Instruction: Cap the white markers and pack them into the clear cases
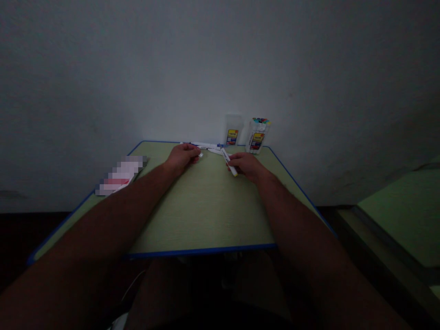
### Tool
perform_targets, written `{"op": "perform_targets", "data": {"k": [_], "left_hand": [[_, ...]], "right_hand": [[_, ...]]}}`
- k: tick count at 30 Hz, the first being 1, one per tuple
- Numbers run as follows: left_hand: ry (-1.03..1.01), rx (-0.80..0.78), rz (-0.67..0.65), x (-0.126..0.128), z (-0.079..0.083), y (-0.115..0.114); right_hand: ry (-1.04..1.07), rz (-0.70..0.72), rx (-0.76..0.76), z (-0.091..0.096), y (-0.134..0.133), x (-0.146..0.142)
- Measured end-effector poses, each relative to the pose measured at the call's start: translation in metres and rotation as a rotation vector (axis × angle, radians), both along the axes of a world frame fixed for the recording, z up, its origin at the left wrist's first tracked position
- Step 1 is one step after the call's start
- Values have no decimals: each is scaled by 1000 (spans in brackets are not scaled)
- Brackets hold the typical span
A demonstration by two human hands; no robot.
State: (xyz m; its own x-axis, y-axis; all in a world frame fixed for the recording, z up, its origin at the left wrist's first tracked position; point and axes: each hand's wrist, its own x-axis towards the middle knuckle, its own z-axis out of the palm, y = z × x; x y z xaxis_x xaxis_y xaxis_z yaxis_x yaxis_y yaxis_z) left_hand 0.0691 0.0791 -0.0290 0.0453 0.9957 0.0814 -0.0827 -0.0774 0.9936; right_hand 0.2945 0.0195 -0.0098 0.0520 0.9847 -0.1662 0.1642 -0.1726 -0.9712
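Note:
Both my arms reach across a small green table [202, 215] with a blue edge. My left hand [181, 157] is curled over a white marker whose tip shows at the fingers [200, 155]. My right hand [245, 165] is closed round another white marker [229, 162] with a yellow end, lying slanted on the table. More white markers [208, 146] lie loose between the hands by the far edge.
Two clear plastic marker boxes stand at the far edge against the wall: one looks empty [233, 130], the other [258, 135] holds coloured markers. A blurred flat packet [120, 175] lies at the left edge. Another green table [409, 215] is at the right.

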Motion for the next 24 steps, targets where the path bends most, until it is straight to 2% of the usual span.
{"op": "perform_targets", "data": {"k": [10, 19, 24], "left_hand": [[90, 73, 13, 1, -3, 0], [411, 205, 16, 2, -2, -10], [468, 268, 17, 2, -1, -12]], "right_hand": [[17, -26, -5, -1, 2, 1], [2, -34, 12, -1, 2, 2], [-29, -42, 21, -2, 3, 2]]}}
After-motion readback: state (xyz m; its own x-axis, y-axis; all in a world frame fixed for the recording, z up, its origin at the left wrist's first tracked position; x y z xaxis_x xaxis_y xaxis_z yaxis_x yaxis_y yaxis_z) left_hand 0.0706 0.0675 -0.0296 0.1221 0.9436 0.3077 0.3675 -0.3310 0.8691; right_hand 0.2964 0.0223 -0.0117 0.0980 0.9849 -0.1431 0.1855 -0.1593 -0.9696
